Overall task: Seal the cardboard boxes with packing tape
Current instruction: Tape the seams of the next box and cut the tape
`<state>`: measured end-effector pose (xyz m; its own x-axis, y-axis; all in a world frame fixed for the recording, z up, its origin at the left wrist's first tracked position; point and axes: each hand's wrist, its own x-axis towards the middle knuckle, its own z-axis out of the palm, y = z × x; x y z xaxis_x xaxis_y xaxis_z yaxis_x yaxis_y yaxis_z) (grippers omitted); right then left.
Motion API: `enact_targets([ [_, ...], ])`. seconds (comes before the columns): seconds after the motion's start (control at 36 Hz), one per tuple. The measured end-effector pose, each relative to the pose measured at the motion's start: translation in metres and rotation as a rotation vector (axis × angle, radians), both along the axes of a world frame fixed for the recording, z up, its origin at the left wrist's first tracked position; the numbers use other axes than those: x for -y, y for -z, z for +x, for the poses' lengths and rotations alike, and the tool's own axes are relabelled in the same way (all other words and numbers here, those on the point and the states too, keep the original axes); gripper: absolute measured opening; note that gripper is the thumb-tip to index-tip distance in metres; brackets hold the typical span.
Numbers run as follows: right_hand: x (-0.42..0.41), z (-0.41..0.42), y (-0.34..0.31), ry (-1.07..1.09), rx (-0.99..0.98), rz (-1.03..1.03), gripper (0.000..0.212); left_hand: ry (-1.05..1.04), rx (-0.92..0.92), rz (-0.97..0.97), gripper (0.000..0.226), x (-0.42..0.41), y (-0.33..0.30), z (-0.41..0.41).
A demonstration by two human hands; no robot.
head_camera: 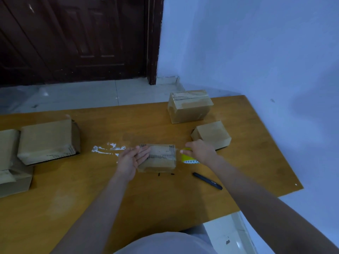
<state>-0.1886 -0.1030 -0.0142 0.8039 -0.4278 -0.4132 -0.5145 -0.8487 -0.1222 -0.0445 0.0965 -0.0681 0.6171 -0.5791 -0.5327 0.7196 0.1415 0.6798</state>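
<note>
Five boxes: one small box (159, 158) at frame centre under the hands; two at the upper right; a larger one and part of another at the left edge.
Left hand (133, 159): fingers straight and spread, laid flat on the small box's left end, likely to pin it and the flaps while tape goes on.
Right hand (200, 151): curled over the tape roll (187, 158), a yellow roll just beside the small box's right end, placed to draw a strip across the top.
Far box (189, 105): upper right of the table (110, 189); glossy bands across its top suggest it is already taped.
Near-right box (212, 134): behind the right hand; sealed or not, cannot tell.
Left box (47, 140): flap edge looks raised, probably waiting.
Pen (207, 181): lower right of the small box, near at hand and untouched.
White smear (108, 149): on the table, left of the left hand.
</note>
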Motion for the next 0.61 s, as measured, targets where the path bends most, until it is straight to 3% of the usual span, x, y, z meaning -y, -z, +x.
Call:
enact_targets([
  [0.25, 0.0, 0.013, -0.004, -0.146, -0.009, -0.087, 0.048, 0.014, -0.102, -0.165, 0.017, -0.009, 0.006, 0.006],
  [0.39, 0.001, 0.022, -0.004, -0.199, -0.014, -0.059, 0.049, 0.03, -0.127, -0.213, 0.023, -0.012, 0.013, 0.009],
  [0.53, 0.001, 0.026, 0.002, -0.227, -0.04, -0.066, 0.046, 0.067, -0.14, -0.241, 0.065, -0.015, 0.013, 0.011],
  [0.61, 0.001, 0.029, 0.004, -0.235, -0.045, -0.08, 0.046, 0.061, -0.148, -0.244, 0.057, -0.015, 0.014, 0.012],
])
